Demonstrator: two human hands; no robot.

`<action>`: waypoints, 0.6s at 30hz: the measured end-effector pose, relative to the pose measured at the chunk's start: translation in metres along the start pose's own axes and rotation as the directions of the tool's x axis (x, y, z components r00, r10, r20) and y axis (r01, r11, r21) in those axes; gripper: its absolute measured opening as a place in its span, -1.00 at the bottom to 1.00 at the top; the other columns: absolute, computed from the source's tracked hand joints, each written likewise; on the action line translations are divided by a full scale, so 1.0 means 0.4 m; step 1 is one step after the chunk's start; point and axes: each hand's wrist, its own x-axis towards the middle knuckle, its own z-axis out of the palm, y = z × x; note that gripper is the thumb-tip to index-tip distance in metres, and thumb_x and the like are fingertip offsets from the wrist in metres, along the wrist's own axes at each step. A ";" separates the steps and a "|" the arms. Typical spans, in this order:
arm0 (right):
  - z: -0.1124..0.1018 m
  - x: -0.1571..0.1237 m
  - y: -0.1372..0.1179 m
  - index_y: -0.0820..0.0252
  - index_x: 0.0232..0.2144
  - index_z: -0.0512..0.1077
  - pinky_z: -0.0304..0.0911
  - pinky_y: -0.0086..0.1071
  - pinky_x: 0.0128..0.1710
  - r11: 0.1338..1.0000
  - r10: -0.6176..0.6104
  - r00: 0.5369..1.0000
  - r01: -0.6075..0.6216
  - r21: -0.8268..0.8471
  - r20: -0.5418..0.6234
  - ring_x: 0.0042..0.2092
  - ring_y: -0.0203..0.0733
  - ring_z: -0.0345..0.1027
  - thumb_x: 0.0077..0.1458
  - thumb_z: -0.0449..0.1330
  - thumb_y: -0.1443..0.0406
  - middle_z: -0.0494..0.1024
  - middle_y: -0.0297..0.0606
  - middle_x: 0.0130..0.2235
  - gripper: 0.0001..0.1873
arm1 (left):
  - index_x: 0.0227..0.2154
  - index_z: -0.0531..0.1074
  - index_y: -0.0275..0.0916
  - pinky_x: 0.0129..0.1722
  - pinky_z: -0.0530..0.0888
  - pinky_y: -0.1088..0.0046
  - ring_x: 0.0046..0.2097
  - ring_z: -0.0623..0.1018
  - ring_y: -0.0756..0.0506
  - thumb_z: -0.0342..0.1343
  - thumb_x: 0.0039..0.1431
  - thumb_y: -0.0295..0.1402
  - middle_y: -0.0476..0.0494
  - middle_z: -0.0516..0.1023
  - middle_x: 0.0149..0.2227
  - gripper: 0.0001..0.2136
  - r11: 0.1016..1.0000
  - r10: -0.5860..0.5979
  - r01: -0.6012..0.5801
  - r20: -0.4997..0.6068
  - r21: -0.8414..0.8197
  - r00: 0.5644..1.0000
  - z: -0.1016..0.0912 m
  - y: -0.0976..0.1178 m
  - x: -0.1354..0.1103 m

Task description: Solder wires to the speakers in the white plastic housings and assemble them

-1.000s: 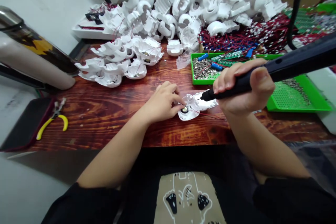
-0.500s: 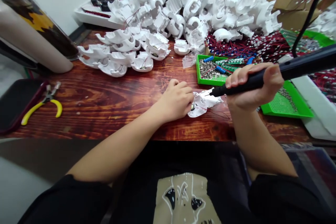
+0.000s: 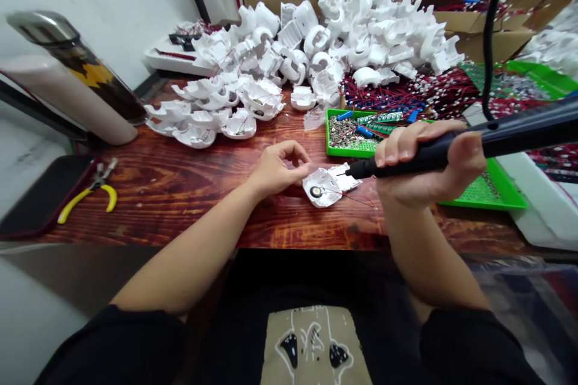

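Observation:
My right hand (image 3: 419, 162) is wrapped round a black electric screwdriver (image 3: 506, 132). Its thin bit points left and reaches over a white plastic shell (image 3: 321, 187) on the table. Inside this shell sits a small round speaker (image 3: 315, 192), and thin red and black wires trail off to the right. At the shell's left edge is my left hand (image 3: 280, 166), thumb and forefinger brought together in a pinch. Whether anything small is between those fingertips I cannot make out. Just behind, a green tray (image 3: 332, 147) holds many small screws, blue cylinders and green circuit boards.
White shells (image 3: 289, 42) are heaped along the back, with several speaker shells (image 3: 196, 135) in front. Yellow-handled pliers (image 3: 88, 195) lie at left near a bottle (image 3: 97, 66). A second green tray (image 3: 506, 189) and white foam (image 3: 542, 210) stand at right. Red wires (image 3: 433, 93) lie behind.
My left hand has drawn back left off the shell, uncovering the speaker, and its fingers have come into a pinch. The screwdriver stays over the shell. The whole view has shifted slightly.

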 end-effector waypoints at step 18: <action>0.142 -0.071 -0.200 0.17 -0.51 0.41 0.16 -0.36 -0.60 0.992 0.122 0.991 -0.123 -0.019 -0.056 -0.57 -0.38 0.19 0.16 0.26 0.02 0.24 -0.44 -0.60 -0.61 | -0.28 0.33 -0.20 -0.48 0.51 0.65 -0.36 0.70 -0.05 0.56 -0.27 -0.47 0.06 0.68 -0.40 -0.46 0.503 -0.329 0.200 0.027 -0.841 0.944 0.063 0.140 -0.157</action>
